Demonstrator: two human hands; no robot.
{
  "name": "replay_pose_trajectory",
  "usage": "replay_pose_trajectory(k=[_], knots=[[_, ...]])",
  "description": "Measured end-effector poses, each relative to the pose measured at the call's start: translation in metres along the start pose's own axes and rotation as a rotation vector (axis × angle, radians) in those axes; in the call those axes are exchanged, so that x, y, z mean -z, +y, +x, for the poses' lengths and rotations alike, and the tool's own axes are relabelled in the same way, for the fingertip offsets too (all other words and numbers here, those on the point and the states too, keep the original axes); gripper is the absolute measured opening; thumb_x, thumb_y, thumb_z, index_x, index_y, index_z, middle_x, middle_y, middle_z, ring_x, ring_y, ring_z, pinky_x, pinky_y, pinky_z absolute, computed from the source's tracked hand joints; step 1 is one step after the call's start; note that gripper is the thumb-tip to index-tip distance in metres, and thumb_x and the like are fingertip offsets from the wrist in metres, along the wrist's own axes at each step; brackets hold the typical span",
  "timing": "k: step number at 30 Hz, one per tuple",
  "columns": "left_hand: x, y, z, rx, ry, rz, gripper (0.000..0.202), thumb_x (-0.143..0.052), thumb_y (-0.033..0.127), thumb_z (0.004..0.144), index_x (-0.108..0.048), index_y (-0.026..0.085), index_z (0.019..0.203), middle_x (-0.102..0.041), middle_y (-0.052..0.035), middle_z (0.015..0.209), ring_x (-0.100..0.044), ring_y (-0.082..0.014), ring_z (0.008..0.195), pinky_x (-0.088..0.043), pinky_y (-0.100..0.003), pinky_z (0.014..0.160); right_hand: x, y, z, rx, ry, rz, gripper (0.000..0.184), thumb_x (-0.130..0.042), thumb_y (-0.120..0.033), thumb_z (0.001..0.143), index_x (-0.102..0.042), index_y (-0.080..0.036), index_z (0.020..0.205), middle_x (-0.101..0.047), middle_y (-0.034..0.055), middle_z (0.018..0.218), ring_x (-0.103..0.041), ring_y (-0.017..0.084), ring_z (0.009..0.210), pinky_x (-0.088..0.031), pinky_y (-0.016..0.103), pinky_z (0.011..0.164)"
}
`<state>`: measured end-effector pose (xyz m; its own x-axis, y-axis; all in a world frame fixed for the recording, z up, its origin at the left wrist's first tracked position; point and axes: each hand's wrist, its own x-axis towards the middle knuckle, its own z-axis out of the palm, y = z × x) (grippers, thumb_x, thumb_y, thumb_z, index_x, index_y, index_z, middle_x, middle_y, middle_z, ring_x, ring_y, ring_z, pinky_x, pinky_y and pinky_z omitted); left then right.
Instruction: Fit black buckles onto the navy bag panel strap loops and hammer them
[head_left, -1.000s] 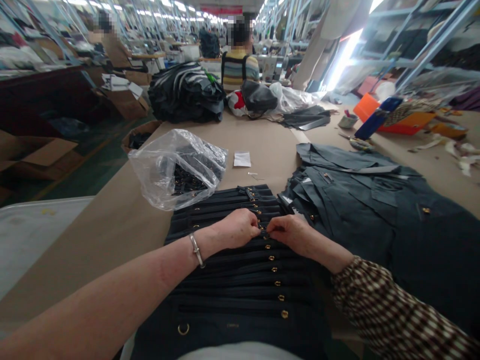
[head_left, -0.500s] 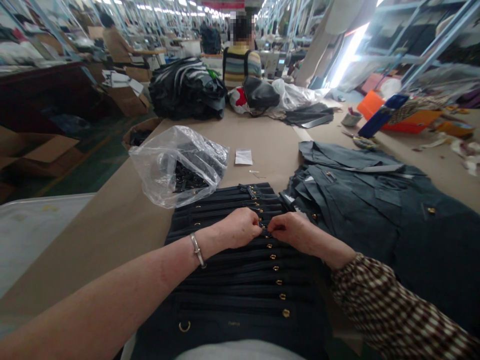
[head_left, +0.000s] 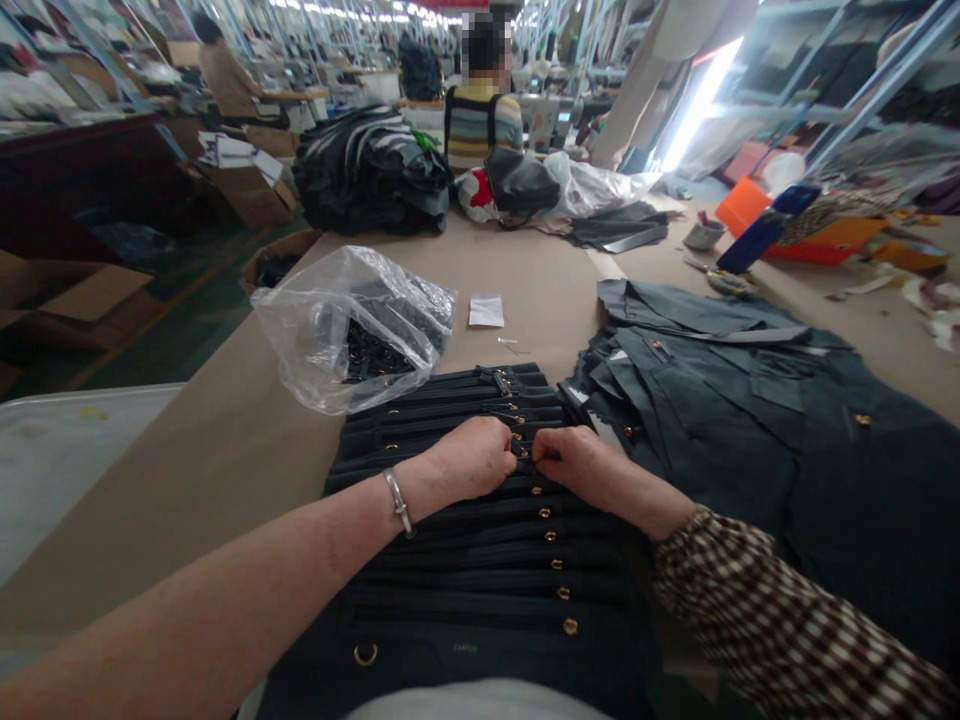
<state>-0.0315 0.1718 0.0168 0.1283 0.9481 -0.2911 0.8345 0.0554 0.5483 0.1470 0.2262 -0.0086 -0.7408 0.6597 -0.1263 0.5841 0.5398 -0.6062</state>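
Note:
A fanned stack of dark fabric panels with gold metal fittings (head_left: 480,560) lies on the brown table in front of me. My left hand (head_left: 472,458), with a silver bracelet on the wrist, is closed in a pinch at a small gold fitting (head_left: 523,453) in the middle of the stack. My right hand (head_left: 574,462), in a checked sleeve, is closed in a pinch on the same spot from the other side. The fingertips of both hands nearly meet there.
A clear plastic bag of small dark parts (head_left: 352,330) sits left of the stack. A pile of dark grey garment pieces (head_left: 750,400) lies to the right. A white slip (head_left: 485,311), orange trays (head_left: 817,240) and a seated person in a striped top (head_left: 480,120) are farther back.
Both hands have stayed at the same fitting, shifting only slightly. The view has tilted a little.

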Motion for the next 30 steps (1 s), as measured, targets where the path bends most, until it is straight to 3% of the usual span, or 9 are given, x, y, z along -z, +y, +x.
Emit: replay_pose_trajectory(k=[4,8,12,16,19,21,24,27,30], knots=[[0.006,-0.002,-0.004,0.008,0.004,-0.007,0.013,-0.052,0.020,0.069,-0.062,0.017,0.061,-0.063,-0.0047,0.063,-0.053,-0.0147,0.057,-0.035,-0.027,0.055,0.004,0.000,-0.001,0.026,0.013,-0.024,0.012,-0.055,-0.009,0.073,-0.060,-0.018,0.067,-0.059,-0.0033,0.061,-0.050,0.010,0.057,-0.033,0.020,0.054],[0.013,-0.001,-0.009,0.008,0.017,-0.100,0.023,-0.048,0.031,0.080,-0.058,0.018,0.064,-0.058,-0.0003,0.058,-0.052,-0.0126,0.055,-0.035,-0.024,0.052,0.011,-0.020,-0.009,0.169,0.199,-0.022,0.013,-0.055,-0.012,0.082,-0.064,-0.020,0.076,-0.062,-0.0008,0.074,-0.054,0.010,0.064,-0.037,0.020,0.060],[0.016,0.009,-0.015,0.159,0.017,-0.631,0.030,-0.040,0.043,0.088,-0.054,0.019,0.076,-0.045,0.0061,0.047,-0.041,-0.0096,0.038,-0.029,-0.021,0.039,0.005,-0.053,-0.019,0.400,0.307,0.157,0.006,-0.063,-0.017,0.082,-0.065,-0.020,0.087,-0.063,0.0009,0.083,-0.060,0.012,0.073,-0.044,0.020,0.066],[0.014,0.022,-0.020,0.228,0.068,-1.048,0.035,-0.044,0.049,0.089,-0.053,0.018,0.075,-0.048,0.0052,0.051,-0.044,-0.0081,0.042,-0.033,-0.019,0.041,-0.011,-0.071,-0.018,0.451,0.433,0.125,0.014,-0.070,-0.022,0.079,-0.063,-0.018,0.090,-0.066,0.0041,0.087,-0.062,0.016,0.081,-0.048,0.026,0.074],[0.012,0.027,-0.022,0.276,0.144,-1.142,0.035,-0.047,0.046,0.089,-0.054,0.016,0.072,-0.053,0.0024,0.060,-0.048,-0.0076,0.051,-0.038,-0.019,0.047,-0.018,-0.075,-0.015,0.441,0.472,0.113,0.005,-0.067,-0.019,0.081,-0.063,-0.017,0.083,-0.066,0.0035,0.080,-0.062,0.016,0.075,-0.048,0.027,0.071],[0.011,0.027,-0.024,0.325,0.145,-1.140,0.037,-0.045,0.047,0.090,-0.054,0.016,0.073,-0.052,0.0022,0.060,-0.047,-0.0074,0.049,-0.034,-0.018,0.042,-0.018,-0.076,-0.014,0.426,0.432,0.186,0.004,-0.062,-0.014,0.082,-0.063,-0.018,0.081,-0.066,0.0021,0.078,-0.062,0.014,0.072,-0.048,0.025,0.069],[0.009,0.023,-0.028,0.353,0.080,-1.134,0.040,-0.043,0.052,0.089,-0.051,0.018,0.071,-0.046,0.0046,0.055,-0.041,-0.0064,0.041,-0.027,-0.018,0.036,-0.012,-0.074,-0.015,0.286,0.335,0.462,0.008,-0.058,-0.013,0.082,-0.062,-0.018,0.078,-0.066,-0.0014,0.071,-0.061,0.010,0.061,-0.048,0.020,0.059],[0.008,0.018,-0.032,0.327,-0.023,-1.159,0.041,-0.045,0.058,0.087,-0.049,0.019,0.075,-0.039,0.0079,0.050,-0.038,-0.0057,0.036,-0.024,-0.016,0.034,-0.002,-0.066,-0.018,0.065,0.305,0.681,0.009,-0.061,-0.023,0.081,-0.058,-0.018,0.074,-0.060,-0.0041,0.061,-0.055,0.008,0.049,-0.044,0.018,0.047],[0.008,0.018,-0.036,0.264,-0.137,-1.105,0.039,-0.047,0.058,0.085,-0.050,0.020,0.081,-0.037,0.0094,0.048,-0.039,-0.0068,0.035,-0.021,-0.016,0.032,0.005,-0.053,-0.021,-0.043,0.275,0.797,0.015,-0.062,-0.030,0.080,-0.055,-0.018,0.075,-0.060,-0.0033,0.063,-0.056,0.009,0.050,-0.046,0.020,0.048]])
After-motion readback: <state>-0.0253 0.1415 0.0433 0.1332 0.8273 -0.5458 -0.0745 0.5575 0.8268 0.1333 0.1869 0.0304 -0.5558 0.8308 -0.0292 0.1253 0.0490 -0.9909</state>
